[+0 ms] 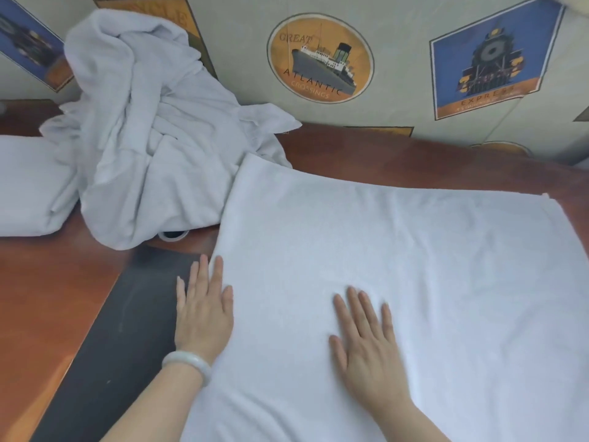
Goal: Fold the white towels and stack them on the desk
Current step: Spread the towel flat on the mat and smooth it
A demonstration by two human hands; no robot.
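A white towel (398, 282) lies spread flat on the counter (47, 298). Both hands rest on it with fingers straight and spread wide, gripping nothing — the left hand (204, 311) at its left edge, the right hand (366, 342) nearer the middle. Behind, to the left, a crumpled heap (153, 148) leans beside a folded towel (28, 186).

At the upper centre of the frame, a round ship emblem (320, 59) on the wall (401, 30) reads "GREAT ATLANTIC CROSSINGS". At upper right, a blue locomotive print (487, 59) carries "EXPRESS" above a smaller, unreadable line.
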